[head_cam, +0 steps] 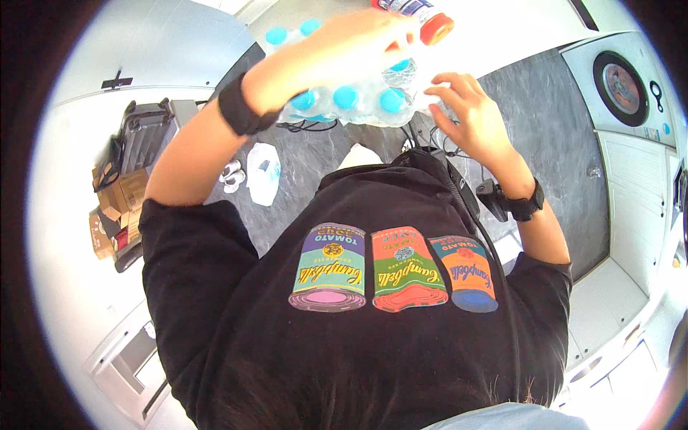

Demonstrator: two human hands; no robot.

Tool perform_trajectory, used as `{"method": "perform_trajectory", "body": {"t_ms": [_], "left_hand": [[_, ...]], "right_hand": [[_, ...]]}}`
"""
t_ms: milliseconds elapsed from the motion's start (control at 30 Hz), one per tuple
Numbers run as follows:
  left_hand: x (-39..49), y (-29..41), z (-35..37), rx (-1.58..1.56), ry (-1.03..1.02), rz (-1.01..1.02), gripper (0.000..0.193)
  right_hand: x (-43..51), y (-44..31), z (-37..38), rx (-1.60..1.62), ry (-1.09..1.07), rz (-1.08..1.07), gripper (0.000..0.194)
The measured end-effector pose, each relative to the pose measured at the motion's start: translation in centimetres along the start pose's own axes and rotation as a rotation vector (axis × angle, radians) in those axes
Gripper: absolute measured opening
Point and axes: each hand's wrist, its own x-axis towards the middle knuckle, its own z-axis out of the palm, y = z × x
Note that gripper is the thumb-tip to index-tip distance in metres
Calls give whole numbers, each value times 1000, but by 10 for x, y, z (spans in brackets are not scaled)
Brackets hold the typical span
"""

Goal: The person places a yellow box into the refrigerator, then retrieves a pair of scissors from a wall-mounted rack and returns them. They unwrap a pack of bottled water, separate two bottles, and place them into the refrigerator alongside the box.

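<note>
A pack of bottles with blue caps in clear plastic wrap stands before me at the top. My left hand reaches across it with bent fingers; glare hides whether anything is between them. Just beyond those fingers lies a bottle with an orange-red cap and a printed label. To the right of the pack is my right hand, its fingers curved and apart, with nothing plainly held. Whether its fingertips touch the clear wrap cannot be told. Both wrists wear black bands.
A white surface extends beyond the pack. Black cables run below it. On the grey floor are a white plastic bag and white shoes. Cardboard boxes stand left; a front-loading washer or dryer and white cabinets stand right.
</note>
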Motion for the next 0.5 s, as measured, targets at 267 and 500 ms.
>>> {"method": "perform_trajectory", "body": {"t_ms": [267,500], "left_hand": [[-52,39,42,315,63,93,35],[-54,27,61,327,330,103,34]], "right_hand": [[21,-8,19,-241,-258,-206,25],[10,-8,25,-229,-205,-256,11]]}}
